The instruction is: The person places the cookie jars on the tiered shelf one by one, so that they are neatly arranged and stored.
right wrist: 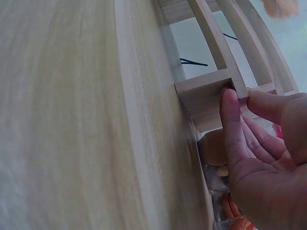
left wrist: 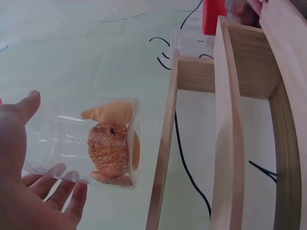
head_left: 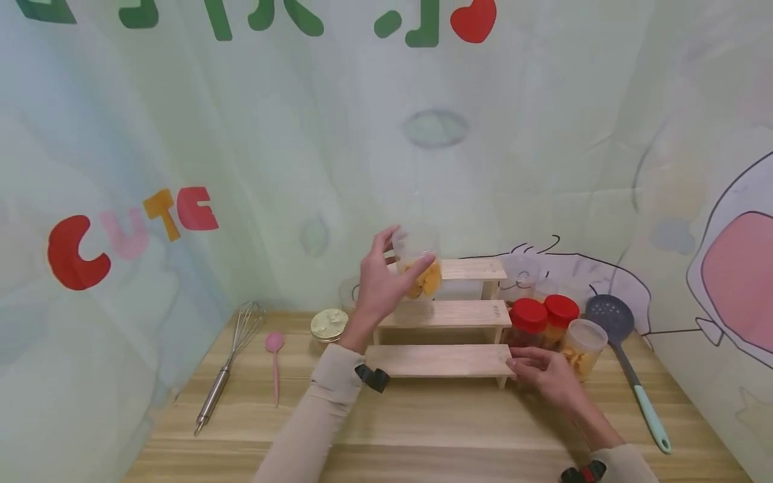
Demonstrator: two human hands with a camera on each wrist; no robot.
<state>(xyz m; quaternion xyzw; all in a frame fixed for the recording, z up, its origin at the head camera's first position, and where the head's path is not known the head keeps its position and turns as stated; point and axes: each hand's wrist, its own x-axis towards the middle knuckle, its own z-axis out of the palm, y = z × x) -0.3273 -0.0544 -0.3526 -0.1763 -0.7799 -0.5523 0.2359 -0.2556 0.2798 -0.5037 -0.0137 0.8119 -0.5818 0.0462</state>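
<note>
One clear jar is gripped by the left hand above the wooden rack near the table's back edge; the right hand pinches its lowest shelf. Seemingly mid-placing; next calls for level lowering.

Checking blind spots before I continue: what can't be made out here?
Head: left end of the top shelf, behind the left hand.
Head: lower part of the pale-topped jar, partly behind the right hand.
Head: green wall lettering, cut off by the top edge.
</note>
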